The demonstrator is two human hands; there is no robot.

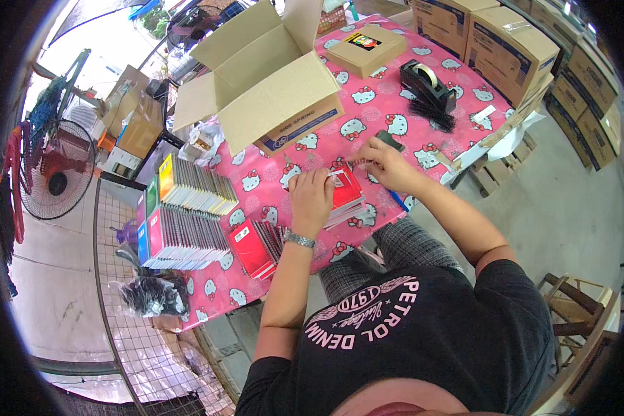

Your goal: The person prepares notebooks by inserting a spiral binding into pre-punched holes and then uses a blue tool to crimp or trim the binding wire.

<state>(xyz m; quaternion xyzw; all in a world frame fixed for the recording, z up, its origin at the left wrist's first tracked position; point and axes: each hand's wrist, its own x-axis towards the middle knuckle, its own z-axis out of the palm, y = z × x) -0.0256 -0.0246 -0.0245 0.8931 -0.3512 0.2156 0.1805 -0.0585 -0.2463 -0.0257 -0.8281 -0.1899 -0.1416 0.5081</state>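
Note:
A small stack of red-covered notebooks [347, 191] lies on the table in front of me. My left hand [310, 197] is closed at the left edge of the top notebook, its fingertips on the cover. With fingers pinched together, my right hand [387, 165] is at the far right corner of the same stack, beside a dark coil; what it pinches is too small to make out. Left of my left wrist lie more red spiral notebooks [251, 248], fanned over one another. A blue pen [398, 201] is near my right forearm, and a dark flat object [390, 141] lies just beyond my right hand.
Long rows of spiral notebooks [187, 239] stand at the left. Beyond is an open carton [277, 118]; a closed box [366, 50] and a black tape dispenser [428, 87] lie farther right. A plastic bag [156, 295] sits at the near left corner, cartons [509, 52] far right.

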